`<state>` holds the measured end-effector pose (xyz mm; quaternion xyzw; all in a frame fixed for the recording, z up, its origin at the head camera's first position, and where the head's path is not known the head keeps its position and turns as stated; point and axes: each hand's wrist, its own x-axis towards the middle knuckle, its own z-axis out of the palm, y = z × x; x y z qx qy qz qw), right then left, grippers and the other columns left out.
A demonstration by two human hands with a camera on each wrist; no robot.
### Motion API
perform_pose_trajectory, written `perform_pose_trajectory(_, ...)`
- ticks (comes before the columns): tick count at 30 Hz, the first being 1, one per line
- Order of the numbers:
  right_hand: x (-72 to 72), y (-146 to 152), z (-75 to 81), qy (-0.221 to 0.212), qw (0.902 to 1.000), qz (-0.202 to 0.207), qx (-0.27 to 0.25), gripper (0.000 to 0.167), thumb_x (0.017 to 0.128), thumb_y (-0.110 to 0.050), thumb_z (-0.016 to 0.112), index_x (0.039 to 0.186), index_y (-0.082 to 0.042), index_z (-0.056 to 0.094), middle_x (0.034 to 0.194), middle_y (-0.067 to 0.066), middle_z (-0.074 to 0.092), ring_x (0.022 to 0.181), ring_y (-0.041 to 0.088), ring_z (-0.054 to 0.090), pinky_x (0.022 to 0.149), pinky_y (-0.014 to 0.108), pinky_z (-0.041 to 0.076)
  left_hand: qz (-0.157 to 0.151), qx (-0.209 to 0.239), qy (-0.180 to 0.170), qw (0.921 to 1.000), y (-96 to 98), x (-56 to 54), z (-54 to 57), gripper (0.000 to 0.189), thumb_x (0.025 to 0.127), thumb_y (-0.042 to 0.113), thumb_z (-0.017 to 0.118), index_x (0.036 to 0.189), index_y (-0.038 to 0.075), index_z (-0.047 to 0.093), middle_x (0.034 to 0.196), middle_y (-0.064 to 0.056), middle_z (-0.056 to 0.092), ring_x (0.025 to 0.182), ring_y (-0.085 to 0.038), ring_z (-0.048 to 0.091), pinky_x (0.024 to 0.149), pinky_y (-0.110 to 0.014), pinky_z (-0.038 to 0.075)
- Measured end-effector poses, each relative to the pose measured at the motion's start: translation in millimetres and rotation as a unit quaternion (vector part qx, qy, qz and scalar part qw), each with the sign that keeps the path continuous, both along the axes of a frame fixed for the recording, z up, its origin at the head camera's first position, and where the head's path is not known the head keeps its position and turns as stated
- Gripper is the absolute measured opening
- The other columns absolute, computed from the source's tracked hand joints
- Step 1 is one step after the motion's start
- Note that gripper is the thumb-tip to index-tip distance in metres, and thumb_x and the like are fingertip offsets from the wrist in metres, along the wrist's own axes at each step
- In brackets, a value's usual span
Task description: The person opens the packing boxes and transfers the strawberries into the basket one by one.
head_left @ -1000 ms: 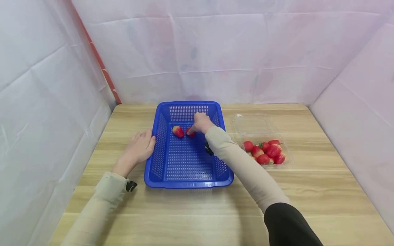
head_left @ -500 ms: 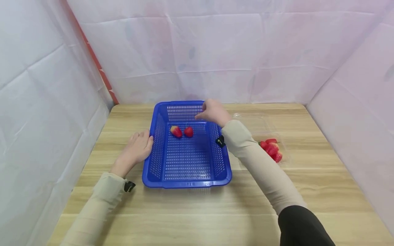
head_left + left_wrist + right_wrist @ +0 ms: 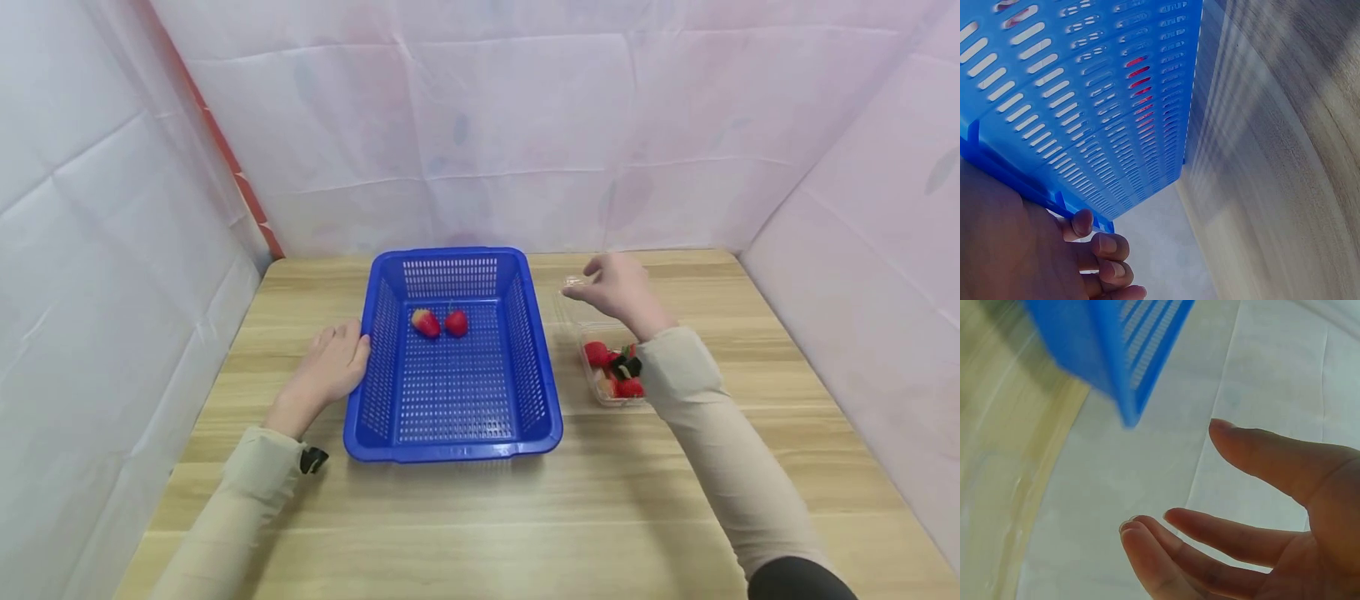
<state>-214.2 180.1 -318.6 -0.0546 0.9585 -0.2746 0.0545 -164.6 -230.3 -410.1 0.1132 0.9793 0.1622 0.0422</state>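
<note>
Two strawberries [image 3: 456, 323] lie toward the back of the blue basket [image 3: 453, 452]; from the left wrist, only red slivers show through its slots. More strawberries [image 3: 597, 353] sit in a clear clamshell [image 3: 590, 315], but the right sleeve [image 3: 723, 450] hides some, so I can't count them. Above it hangs the right hand [image 3: 621, 293], fingers wide, holding nothing. The left hand [image 3: 330, 371] has its fingers curled at the basket's rim; whether they grip, I can't tell.
</note>
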Motion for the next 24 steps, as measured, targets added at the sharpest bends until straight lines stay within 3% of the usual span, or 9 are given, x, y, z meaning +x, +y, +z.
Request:
perform_pose_trajectory(11, 29.2, 71.1, -23.4, -0.022, 0.9986, -0.048, 0.007, 0.062, 0.092, -0.033, 0.068, 0.122, 0.019, 0.053, 0.114, 0.039, 0.058, 0.099, 0.048, 0.061, 0.082, 0.057, 0.048, 0.002, 0.000, 0.006, 1.0000, -1.2, -0.5, -2.3, 0.035, 0.107, 0.031, 0.022, 0.114, 0.003, 0.043, 0.097, -0.015, 0.052, 0.089, -0.034, 0.045, 0.081, -0.047, 0.034)
perform_pose_trajectory(16, 45.0, 95.6, -40.5, -0.020, 0.9981, -0.056, 0.018, 0.059, 0.091, -0.030, 0.069, 0.116, 0.022, 0.055, 0.112, 0.040, 0.058, 0.096, 0.049, 0.061, 0.080, 0.058, 0.048, 0.002, -0.001, 0.003, 1.0000, 0.5, -0.4, -1.1, 0.036, 0.107, 0.031, 0.022, 0.115, 0.003, 0.043, 0.096, -0.015, 0.051, 0.090, -0.034, 0.045, 0.081, -0.047, 0.034)
perform_pose_trajectory(24, 63.6, 118.1, -73.9, -0.063, 0.9950, -0.068, 0.038, 0.049, 0.090, -0.032, 0.070, 0.103, 0.015, 0.065, 0.097, 0.029, 0.066, 0.087, 0.042, 0.060, 0.067, 0.048, 0.050, 0.005, 0.004, -0.003, 1.0000, 0.0, 0.9, -2.9, 0.036, 0.107, 0.032, 0.021, 0.116, 0.003, 0.042, 0.096, -0.014, 0.052, 0.090, -0.034, 0.045, 0.081, -0.047, 0.034)
